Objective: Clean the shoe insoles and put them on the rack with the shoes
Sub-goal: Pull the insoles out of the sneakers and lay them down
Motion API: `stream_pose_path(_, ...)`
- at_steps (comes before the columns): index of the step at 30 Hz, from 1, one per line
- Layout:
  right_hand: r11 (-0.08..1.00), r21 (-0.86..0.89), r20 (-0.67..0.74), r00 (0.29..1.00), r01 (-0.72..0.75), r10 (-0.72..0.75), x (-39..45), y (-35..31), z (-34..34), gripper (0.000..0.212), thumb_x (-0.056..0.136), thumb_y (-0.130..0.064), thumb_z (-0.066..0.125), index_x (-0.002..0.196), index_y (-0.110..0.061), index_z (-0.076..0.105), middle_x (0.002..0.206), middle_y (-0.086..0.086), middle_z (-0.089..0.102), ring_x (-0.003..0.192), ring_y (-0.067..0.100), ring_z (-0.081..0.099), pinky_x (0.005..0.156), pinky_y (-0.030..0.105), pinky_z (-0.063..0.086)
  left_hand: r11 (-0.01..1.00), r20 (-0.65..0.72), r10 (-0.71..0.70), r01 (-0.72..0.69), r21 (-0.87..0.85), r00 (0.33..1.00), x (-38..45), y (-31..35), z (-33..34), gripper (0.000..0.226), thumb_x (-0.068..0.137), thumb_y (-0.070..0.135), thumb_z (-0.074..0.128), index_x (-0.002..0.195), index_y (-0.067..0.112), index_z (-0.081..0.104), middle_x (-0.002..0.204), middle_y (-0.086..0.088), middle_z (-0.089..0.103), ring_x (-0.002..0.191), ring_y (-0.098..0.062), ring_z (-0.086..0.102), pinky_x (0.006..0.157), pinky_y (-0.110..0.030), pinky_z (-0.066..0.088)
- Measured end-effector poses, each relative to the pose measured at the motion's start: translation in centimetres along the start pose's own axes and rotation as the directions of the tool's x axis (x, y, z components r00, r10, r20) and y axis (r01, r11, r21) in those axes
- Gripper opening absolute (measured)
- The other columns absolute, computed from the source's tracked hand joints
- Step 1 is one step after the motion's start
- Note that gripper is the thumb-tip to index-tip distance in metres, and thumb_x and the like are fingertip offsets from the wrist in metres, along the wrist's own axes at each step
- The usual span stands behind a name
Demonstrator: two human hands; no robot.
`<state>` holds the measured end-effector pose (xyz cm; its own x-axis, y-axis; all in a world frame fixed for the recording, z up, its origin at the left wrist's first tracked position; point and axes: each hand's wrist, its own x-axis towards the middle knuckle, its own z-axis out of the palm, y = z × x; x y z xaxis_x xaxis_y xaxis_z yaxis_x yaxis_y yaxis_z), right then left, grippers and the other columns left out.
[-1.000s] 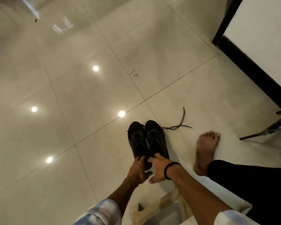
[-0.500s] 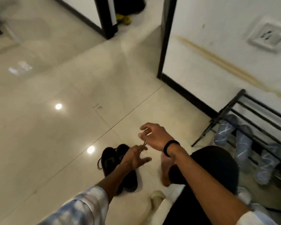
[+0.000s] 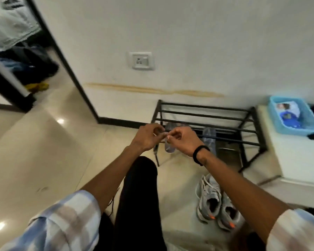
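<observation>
Both hands are raised together in front of a black metal shoe rack (image 3: 203, 113) that stands against the white wall (image 3: 188, 33). The left hand (image 3: 147, 137) has its fingers curled and its fingertips drawn toward the right hand (image 3: 181, 140), whose fingers are also curled, with thumb and forefinger pinched close; the two hands meet at the fingertips, and whatever small thing they may pinch between them is too blurred to make out, so it cannot be told whether either hand holds anything. A black band (image 3: 199, 154) circles the right wrist. Grey-blue insoles lean on the lower bars of the rack: one (image 3: 209, 138) stands to the right of the hands, and another (image 3: 169, 147) shows partly behind them. On the floor (image 3: 34, 160) just in front of the rack, a pair of grey sneakers (image 3: 216, 201) with orange heel marks lies side by side, toes toward the rack. To the right of the rack a white cabinet (image 3: 297, 156) carries a blue basket (image 3: 294, 115). A power socket (image 3: 141, 60) sits on the wall above the rack.
</observation>
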<state>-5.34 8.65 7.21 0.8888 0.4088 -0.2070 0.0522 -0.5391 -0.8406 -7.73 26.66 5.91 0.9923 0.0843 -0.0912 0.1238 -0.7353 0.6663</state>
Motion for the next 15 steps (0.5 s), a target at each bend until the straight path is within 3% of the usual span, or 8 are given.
stream_pose_path(3,0.985,0.092,-0.076,0.985,-0.147,0.154,-1.2,5.8,-3.8,0.004,0.091,-0.018,0.069,0.088,-0.016,0.072,0.084,0.001,0.074,0.076,0.012,0.070,0.066,0.023,0.057,0.998,0.246,-0.017,0.000,0.068,0.969,1.8,2.8,5.4,0.023,0.090,0.037,0.074,0.103,0.018,0.076,0.097,0.001,0.076,0.085,-0.011,0.069,0.079,-0.025,0.056)
stream_pose_path(5,0.935,0.219,-0.125,0.942,-0.280,0.312,-1.0,10.5,-5.2,0.010,0.092,-0.011,0.066,0.083,-0.012,0.071,0.081,0.009,0.074,0.066,0.016,0.069,0.060,0.026,0.056,0.993,0.355,-0.077,0.042,0.107,0.932,3.3,3.7,9.6,0.026,0.091,0.039,0.073,0.102,0.015,0.077,0.097,-0.001,0.076,0.089,-0.016,0.071,0.070,-0.018,0.050)
stream_pose_path(8,0.735,0.488,-0.123,0.796,-0.471,0.592,0.0,18.3,-6.0,0.008,0.091,-0.002,0.065,0.084,-0.003,0.069,0.076,0.016,0.070,0.052,0.017,0.062,0.056,0.030,0.051,0.938,0.491,-0.317,0.346,0.033,0.811,5.6,3.2,17.2,0.039,0.094,0.045,0.068,0.102,0.006,0.073,0.092,-0.011,0.073,0.078,-0.022,0.068,0.066,-0.026,0.051)
stream_pose_path(10,0.585,0.587,-0.076,0.681,-0.559,0.728,1.6,24.4,-6.0,0.004,0.091,-0.004,0.067,0.090,0.000,0.069,0.075,0.016,0.069,0.056,0.020,0.062,0.058,0.032,0.053,0.790,0.540,-0.475,0.607,-0.088,0.695,8.0,1.9,22.8,0.044,0.095,0.048,0.065,0.108,0.007,0.065,0.093,-0.011,0.066,0.076,-0.023,0.064,0.070,-0.032,0.051)
stream_pose_path(12,0.510,0.614,-0.046,0.618,-0.602,0.785,3.9,30.7,-5.4,0.014,0.092,-0.009,0.069,0.098,0.003,0.068,0.078,0.014,0.066,0.062,0.022,0.062,0.058,0.032,0.053,0.548,0.520,-0.608,0.791,-0.270,0.599,10.9,-0.2,28.3,0.050,0.096,0.052,0.062,0.121,0.009,0.057,0.095,-0.008,0.059,0.076,-0.024,0.062,0.072,-0.034,0.052)
stream_pose_path(15,0.452,0.644,-0.026,0.573,-0.617,0.819,7.5,37.6,-4.3,0.040,0.090,-0.024,0.073,0.122,-0.002,0.062,0.098,0.013,0.067,0.071,0.017,0.062,0.057,0.027,0.054,0.301,0.400,-0.753,0.813,-0.498,0.523,14.9,-3.1,34.3,0.059,0.093,0.055,0.064,0.130,0.012,0.049,0.109,-0.010,0.061,0.081,-0.024,0.060,0.077,-0.038,0.055)
